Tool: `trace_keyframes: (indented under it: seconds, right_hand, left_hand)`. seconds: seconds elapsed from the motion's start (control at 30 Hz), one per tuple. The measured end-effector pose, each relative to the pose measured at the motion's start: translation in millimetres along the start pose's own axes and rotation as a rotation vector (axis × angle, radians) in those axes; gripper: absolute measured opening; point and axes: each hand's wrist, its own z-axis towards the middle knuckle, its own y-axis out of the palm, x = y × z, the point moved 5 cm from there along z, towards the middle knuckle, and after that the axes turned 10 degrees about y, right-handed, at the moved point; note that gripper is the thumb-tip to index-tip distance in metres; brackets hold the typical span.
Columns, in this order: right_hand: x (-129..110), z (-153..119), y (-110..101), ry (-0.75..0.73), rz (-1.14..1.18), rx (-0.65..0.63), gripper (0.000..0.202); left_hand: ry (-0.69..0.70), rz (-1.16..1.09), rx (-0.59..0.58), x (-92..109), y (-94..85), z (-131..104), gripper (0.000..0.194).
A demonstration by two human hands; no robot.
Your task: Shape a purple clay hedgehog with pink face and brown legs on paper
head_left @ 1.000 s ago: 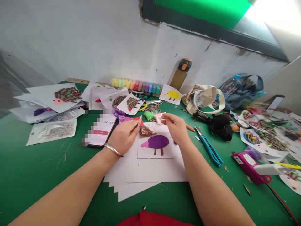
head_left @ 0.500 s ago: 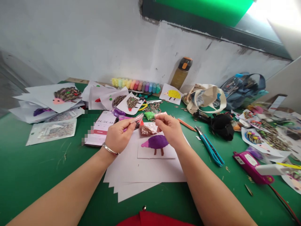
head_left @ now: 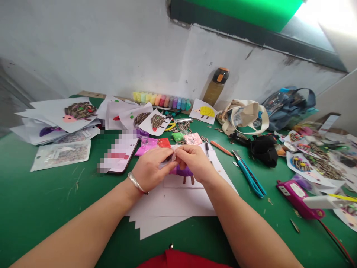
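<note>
My left hand (head_left: 150, 168) has its fingers closed on a small clear plastic bag (head_left: 168, 159), whose contents are mostly hidden. My right hand (head_left: 193, 159) meets it and pinches the bag's edge between thumb and forefinger. Both hands hover over a hedgehog picture (head_left: 185, 172) with a purple body, pink snout and brown legs. That card lies on a stack of white paper (head_left: 167, 203). Just beyond my fingers are packets of modelling clay: magenta (head_left: 147, 144), red (head_left: 164, 142), green (head_left: 177, 136) and pale pink (head_left: 193, 139).
A phone (head_left: 119, 152) lies left of the paper. To the right are a black pen (head_left: 207, 150), an orange stick (head_left: 221, 147), blue-handled scissors (head_left: 249, 174) and a magenta device (head_left: 299, 199). Behind stand a water bottle (head_left: 216, 87) and a cloth bag (head_left: 242, 116).
My hands have come together over the hedgehog picture, and my right hand now also grips the plastic bag. A brown clay packet seen on the paper before is out of sight.
</note>
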Motion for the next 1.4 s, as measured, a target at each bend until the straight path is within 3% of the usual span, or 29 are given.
trace_keyframes:
  seconds: [0.13,0.4,0.53,0.73,0.9,0.97,1.07,1.2,1.27,1.4]
  right_hand:
    - [-1,-1,0,-0.012,-0.039,0.008,0.019]
    - [-13,-8,2,-0.098,-0.129,0.023,0.023]
    - [-17,-11,4,-0.121,-0.157,0.017,0.023]
    - [-15,-12,2,-0.130,-0.171,0.145,0.021]
    - [-11,-8,0,-0.143,-0.270,0.182,0.024]
    - [-14,-9,-3,-0.220,-0.297,0.249,0.019]
    - [-30,-20,-5,-0.510,-0.363,0.395,0.016]
    - [-42,-36,9,-0.813,-0.578,0.397,0.018]
    - [-41,-38,14,-0.840,-0.704,0.398,0.018]
    - [-35,-31,14,-0.760,-0.798,0.455,0.020]
  left_hand:
    - [-0.089,-0.059,0.047,1,-3.5,1,0.024]
    - [-0.417,-0.233,0.120,-5,-6.0,-2,0.023]
    - [-0.487,-0.183,0.190,-10,-11.8,-4,0.018]
    - [-0.522,0.073,0.245,-11,-27.5,-5,0.014]
    - [-0.418,0.196,0.209,-7,-25.5,-3,0.019]
    - [-0.389,0.198,0.183,-7,-21.3,-3,0.019]
    - [-0.382,0.172,0.146,-8,-15.9,-4,0.021]
    - [-0.374,0.135,0.128,-8,-14.3,-4,0.025]
    - [-0.365,0.131,0.143,-6,-15.6,-3,0.024]
    - [-0.308,0.165,0.190,-1,-17.0,-4,0.023]
